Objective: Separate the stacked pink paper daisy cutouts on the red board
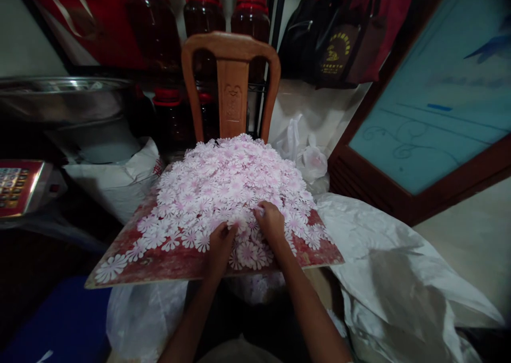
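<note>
A large heap of white-and-pink flower cutouts [235, 179] with slit petals covers most of a worn red board [159, 264]. My left hand [222, 243] is at the front of the heap, thumb and fingers pinched on the edge of one flower cutout [237, 220]. Just to its right and slightly farther off, my right hand [272, 223] has its fingers curled together over the heap. A bit of pale petal shows at its fingertips, though the fingers hide most of it. Loose flowers lie below and between both hands.
Behind the board stands a wooden chair back [231, 94]. Red-lidded jars [249, 22] fill a rack beyond. A white sack [115, 179] and a metal basin [59, 102] are at left. White sheeting [383, 256] lies right, near a blue-paned door [435, 97].
</note>
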Available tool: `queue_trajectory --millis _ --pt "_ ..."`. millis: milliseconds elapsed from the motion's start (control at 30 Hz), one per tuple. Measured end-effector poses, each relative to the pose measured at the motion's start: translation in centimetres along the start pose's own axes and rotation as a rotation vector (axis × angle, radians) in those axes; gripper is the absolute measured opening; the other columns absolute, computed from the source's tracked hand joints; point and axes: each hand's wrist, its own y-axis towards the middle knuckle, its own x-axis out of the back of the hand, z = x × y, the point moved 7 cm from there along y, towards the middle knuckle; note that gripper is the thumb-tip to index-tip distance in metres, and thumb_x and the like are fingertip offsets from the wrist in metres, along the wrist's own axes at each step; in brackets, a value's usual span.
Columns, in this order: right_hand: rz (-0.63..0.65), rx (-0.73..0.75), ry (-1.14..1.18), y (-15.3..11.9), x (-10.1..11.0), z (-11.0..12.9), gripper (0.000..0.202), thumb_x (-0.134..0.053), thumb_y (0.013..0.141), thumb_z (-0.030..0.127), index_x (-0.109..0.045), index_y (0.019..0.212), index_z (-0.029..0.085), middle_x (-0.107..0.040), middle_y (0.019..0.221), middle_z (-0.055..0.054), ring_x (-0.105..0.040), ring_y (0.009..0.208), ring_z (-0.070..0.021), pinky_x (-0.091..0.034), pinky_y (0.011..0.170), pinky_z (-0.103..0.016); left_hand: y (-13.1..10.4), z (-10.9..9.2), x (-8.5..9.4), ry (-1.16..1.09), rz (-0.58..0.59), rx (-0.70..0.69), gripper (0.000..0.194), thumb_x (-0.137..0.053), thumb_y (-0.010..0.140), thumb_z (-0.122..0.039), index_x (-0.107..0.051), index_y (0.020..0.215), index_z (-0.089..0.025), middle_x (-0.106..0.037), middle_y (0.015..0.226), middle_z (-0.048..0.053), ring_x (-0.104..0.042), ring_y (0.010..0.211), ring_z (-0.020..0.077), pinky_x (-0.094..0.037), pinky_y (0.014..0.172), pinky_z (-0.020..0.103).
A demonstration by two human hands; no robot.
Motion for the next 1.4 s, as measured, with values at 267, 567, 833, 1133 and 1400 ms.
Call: queue_trajectory --millis 267,567,833,1133,1400 --pt "-0.087 -0.004 0.269 -1.5 3.2 1.2 0.021 -0.054 0.087 0.024 -0.07 0.099 0.017 -0.067 0.104 -0.01 -0.062 0.097 -0.021 -0.05 0.084 -0.034 0.4 0.4 0.1 0.017 -0.03 -0.048 0.038 -0.069 0.071 -0.049 -0.051 0.064 -0.017 -0.046 0.061 -0.005 -0.043 0.059 0.0104 -0.034 0.055 0.02" --pt "0.096 -0.399 1.029 -4.5 1.0 2.7 0.035 -0.068 0.08 0.035 -0.065 0.111 0.02 -0.068 0.095 -0.004 -0.061 0.08 -0.0171 -0.051 0.07 -0.029 0.5 0.4 0.1 0.035 -0.027 -0.072 0.032 -0.067 0.076 -0.045 -0.054 0.068 -0.016 -0.048 0.061 -0.005 -0.043 0.059 0.0106 -0.033 0.056 0.02" --pt "0.151 -0.584 1.253 -6.2 -0.5 2.9 0.028 -0.072 0.076 0.037 -0.061 0.097 0.021 -0.062 0.076 0.002 -0.056 0.06 -0.0097 -0.048 0.057 -0.022 0.5 0.7 0.0 0.054 -0.013 -0.064 0.031 -0.066 0.077 -0.043 -0.055 0.068 -0.016 -0.047 0.061 -0.005 -0.041 0.058 0.0103 -0.032 0.054 0.02" --pt "0.115 -0.586 1.234 -6.4 -0.9 2.5 0.031 -0.076 0.071 0.034 -0.063 0.095 0.019 -0.063 0.075 0.002 -0.057 0.063 -0.0105 -0.048 0.061 -0.022 0.5 0.8 -0.1 0.048 0.007 -0.05 0.029 -0.064 0.08 -0.041 -0.053 0.071 -0.016 -0.045 0.063 -0.005 -0.042 0.061 0.01 -0.033 0.056 0.019" --pt "0.019 -0.561 1.059 -6.3 0.9 2.3 0.026 -0.069 0.079 0.04 -0.058 0.075 0.017 -0.047 0.058 0.005 -0.043 0.054 -0.0086 -0.035 0.053 -0.021 0.5 0.6 -0.1 0.072 0.0 -0.065 0.029 -0.064 0.08 -0.041 -0.052 0.07 -0.016 -0.046 0.063 -0.005 -0.042 0.06 0.01 -0.032 0.055 0.019"
